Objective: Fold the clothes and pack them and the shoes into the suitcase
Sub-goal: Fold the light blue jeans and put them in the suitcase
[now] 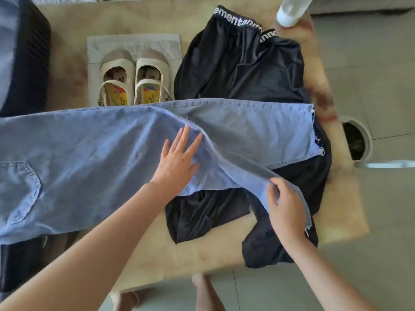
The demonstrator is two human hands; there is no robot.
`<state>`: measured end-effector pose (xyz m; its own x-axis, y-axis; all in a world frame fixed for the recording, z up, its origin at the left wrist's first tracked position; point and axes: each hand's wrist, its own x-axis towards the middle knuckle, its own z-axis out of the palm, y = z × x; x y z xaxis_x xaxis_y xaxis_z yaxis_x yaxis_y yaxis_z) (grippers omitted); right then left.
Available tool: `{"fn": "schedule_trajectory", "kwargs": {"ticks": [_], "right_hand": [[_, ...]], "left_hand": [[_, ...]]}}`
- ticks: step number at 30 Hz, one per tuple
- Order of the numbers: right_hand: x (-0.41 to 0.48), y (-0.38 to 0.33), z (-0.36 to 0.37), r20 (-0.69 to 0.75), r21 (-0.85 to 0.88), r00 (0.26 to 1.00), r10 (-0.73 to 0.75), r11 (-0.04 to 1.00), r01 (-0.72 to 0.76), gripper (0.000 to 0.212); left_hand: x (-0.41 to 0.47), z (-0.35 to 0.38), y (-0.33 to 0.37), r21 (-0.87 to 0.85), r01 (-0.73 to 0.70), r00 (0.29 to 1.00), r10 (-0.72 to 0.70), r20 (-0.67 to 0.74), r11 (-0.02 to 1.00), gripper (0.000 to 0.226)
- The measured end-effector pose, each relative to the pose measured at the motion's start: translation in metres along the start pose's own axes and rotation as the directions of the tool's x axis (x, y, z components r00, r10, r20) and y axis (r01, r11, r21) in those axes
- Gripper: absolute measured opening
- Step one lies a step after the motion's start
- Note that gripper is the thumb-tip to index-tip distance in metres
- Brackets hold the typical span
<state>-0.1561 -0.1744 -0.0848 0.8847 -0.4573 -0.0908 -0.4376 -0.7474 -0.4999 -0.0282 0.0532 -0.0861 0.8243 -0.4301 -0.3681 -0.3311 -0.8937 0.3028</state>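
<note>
Partly hidden black trousers (242, 63), jeans (89, 153) overlapping (suitcase (33, 63) cropped)

likely a home, tiled floor (370, 63), low stone table (202, 261), sofa edge (359, 5)

You worked in bright, even light, and the shadows under the jeans (89, 153) along the lower left were soft. The whole frame was slightly soft; the white bottle (289, 13) and the table (341, 194) edge at the upper right were smeared by motion. Wide-angle distortion bowed the table's sides and stretched your forearms (101, 243) toward the lower corners.
</note>
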Motion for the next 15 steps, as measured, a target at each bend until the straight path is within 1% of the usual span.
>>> {"fn": "schedule_trajectory", "kwargs": {"ticks": [1, 2, 3, 5, 6, 7, 8, 9, 10, 11, 13, 15], "right_hand": [[0.017, 0.002, -0.015, 0.000, 0.023, 0.999, 0.052, 0.998, -0.052, 0.020], [0.040, 0.007, -0.029, -0.003, 0.006, 0.999, 0.046, 0.999, -0.046, 0.020], [0.065, 0.012, -0.043, 0.001, -0.052, 1.000, -0.017, 0.999, 0.017, 0.019], [0.125, 0.018, -0.066, 0.066, -0.164, 0.988, -0.142, 0.975, 0.151, 0.018], [0.156, 0.018, -0.069, 0.129, -0.199, 0.975, -0.183, 0.958, 0.206, 0.016], [0.185, 0.017, -0.067, 0.204, -0.202, 0.960, -0.193, 0.951, 0.234, 0.012], [0.212, 0.016, -0.063, 0.269, -0.206, 0.947, -0.174, 0.950, 0.233, 0.007], [0.236, 0.016, -0.058, 0.305, -0.235, 0.940, -0.153, 0.945, 0.230, 0.002], [0.254, 0.016, -0.050, 0.329, -0.276, 0.934, -0.141, 0.931, 0.238, 0.003], [0.265, 0.016, -0.042, 0.341, -0.318, 0.930, -0.135, 0.915, 0.249, 0.008], [0.273, 0.019, -0.030, 0.311, -0.388, 0.941, -0.133, 0.886, 0.254, 0.017], [0.272, 0.027, -0.022, 0.308, -0.328, 0.941, -0.139, 0.913, 0.243, 0.018]], "left_hand": [[0.006, -0.001, 0.003, -0.011, -0.001, 1.000, 0.001, -0.018, 1.000, 0.074], [0.013, -0.002, 0.005, -0.013, 0.006, 1.000, -0.006, -0.026, 1.000, 0.074], [0.019, -0.003, 0.007, -0.008, 0.021, 1.000, -0.021, -0.019, 1.000, 0.075], [0.034, -0.002, 0.013, 0.017, 0.055, 0.998, -0.055, 0.009, 0.998, 0.075], [0.038, -0.002, 0.013, 0.036, 0.078, 0.997, -0.079, 0.021, 0.996, 0.076], [0.041, -0.003, 0.013, 0.057, 0.105, 0.994, -0.107, 0.031, 0.993, 0.076], [0.046, -0.001, 0.014, 0.076, 0.131, 0.990, -0.135, 0.046, 0.988, 0.075], [0.049, 0.002, 0.015, 0.093, 0.151, 0.985, -0.157, 0.064, 0.984, 0.074], [0.052, 0.004, 0.015, 0.108, 0.165, 0.981, -0.174, 0.080, 0.980, 0.074], [0.055, 0.007, 0.014, 0.117, 0.175, 0.978, -0.186, 0.090, 0.978, 0.074], [0.058, 0.010, 0.013, 0.120, 0.185, 0.977, -0.195, 0.081, 0.975, 0.074], [0.060, 0.014, 0.011, 0.105, 0.192, 0.978, -0.200, 0.067, 0.976, 0.075]]}}
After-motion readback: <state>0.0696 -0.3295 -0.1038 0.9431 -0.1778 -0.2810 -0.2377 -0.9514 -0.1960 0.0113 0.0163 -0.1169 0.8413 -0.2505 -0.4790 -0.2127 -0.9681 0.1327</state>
